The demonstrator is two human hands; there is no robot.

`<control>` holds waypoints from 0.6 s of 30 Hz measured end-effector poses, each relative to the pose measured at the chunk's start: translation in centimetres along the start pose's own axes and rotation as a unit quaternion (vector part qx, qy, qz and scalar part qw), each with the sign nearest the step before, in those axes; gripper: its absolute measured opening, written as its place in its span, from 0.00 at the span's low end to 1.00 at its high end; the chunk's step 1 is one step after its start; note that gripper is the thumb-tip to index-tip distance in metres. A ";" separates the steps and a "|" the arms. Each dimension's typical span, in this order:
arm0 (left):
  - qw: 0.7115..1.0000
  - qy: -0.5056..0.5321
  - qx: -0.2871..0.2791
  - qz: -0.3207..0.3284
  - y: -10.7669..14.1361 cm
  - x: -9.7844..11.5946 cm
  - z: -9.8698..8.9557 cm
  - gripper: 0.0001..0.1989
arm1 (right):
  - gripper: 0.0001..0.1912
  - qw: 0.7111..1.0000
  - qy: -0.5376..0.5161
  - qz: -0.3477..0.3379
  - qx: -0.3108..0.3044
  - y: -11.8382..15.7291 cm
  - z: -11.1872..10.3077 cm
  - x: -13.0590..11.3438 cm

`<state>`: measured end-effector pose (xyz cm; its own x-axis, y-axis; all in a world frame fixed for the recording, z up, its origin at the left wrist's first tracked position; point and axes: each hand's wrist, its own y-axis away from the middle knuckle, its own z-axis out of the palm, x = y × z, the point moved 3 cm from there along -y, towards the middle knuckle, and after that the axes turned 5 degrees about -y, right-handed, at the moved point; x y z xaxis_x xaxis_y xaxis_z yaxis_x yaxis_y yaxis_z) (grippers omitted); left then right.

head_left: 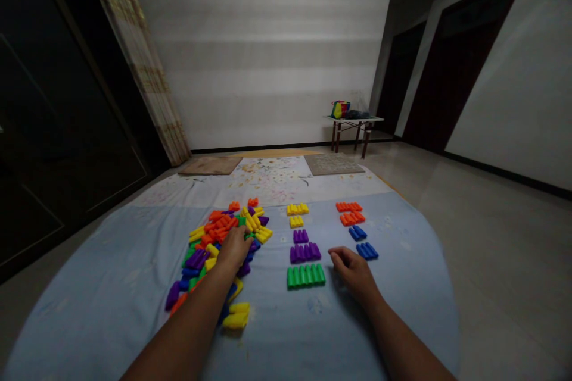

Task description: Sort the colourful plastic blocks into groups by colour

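Observation:
A heap of plastic tube-shaped blocks (221, 223) in orange, yellow, purple, green and blue lies on the left. My left hand (235, 248) reaches into it, its fingers closed at a green block (249, 236), which they partly cover. To the right of the heap, yellow blocks (298, 209), purple blocks (305, 252) and a green block row (306, 276) lie in a column. Just right of these, my right hand (353, 271) hovers near the cloth with fingers curled and nothing visible in them. Beyond it are orange blocks (352, 218) and blue blocks (367, 250).
A pale blue cloth (277, 339) covers the rounded table. Two flat boards, a brown board (211, 165) and a greyish board (334, 164), lie at its far edge. Farther back, a small table (353, 119) bears a colourful bag (340, 109) beside the wall.

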<state>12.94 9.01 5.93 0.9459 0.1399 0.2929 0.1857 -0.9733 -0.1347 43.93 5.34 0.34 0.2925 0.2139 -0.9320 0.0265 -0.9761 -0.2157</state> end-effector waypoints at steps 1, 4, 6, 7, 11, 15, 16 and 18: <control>1.000 0.008 0.000 0.004 0.1 0.0 -0.2 0.09 | 0.18 1.000 0.001 0.000 0.001 0.0 0.0 -0.1; 0.999 0.032 0.012 0.026 1.2 1.0 -1.3 0.11 | 0.18 1.000 0.006 0.000 0.005 0.1 -0.2 -0.6; 0.996 0.068 0.009 0.064 2.5 2.1 -1.8 0.14 | 0.18 1.000 0.008 -0.002 0.007 0.1 -0.3 -0.9; 0.992 0.094 0.000 0.088 3.2 2.7 -1.8 0.15 | 0.17 1.000 0.008 -0.002 0.008 0.1 -0.3 -1.0; 0.973 0.167 -0.068 0.144 6.5 4.3 -0.8 0.18 | 0.17 1.000 0.007 -0.002 0.006 0.2 -0.3 -1.0; 0.967 0.162 -0.129 0.147 8.5 4.4 0.9 0.17 | 0.17 1.000 0.007 -0.002 0.004 0.2 -0.2 -0.9; 0.966 0.160 -0.136 0.150 8.7 4.4 1.1 0.17 | 0.17 1.000 0.008 -0.001 0.002 0.2 -0.2 -0.9; 0.965 0.162 -0.145 0.146 8.8 4.2 1.3 0.18 | 0.17 1.000 0.011 -0.004 0.001 0.1 -0.2 -1.0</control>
<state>18.89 1.26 4.70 0.8054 -0.1664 0.5689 -0.2027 -0.9792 0.0005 43.83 5.01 1.27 0.3124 0.2202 -0.9241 0.0264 -0.9744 -0.2233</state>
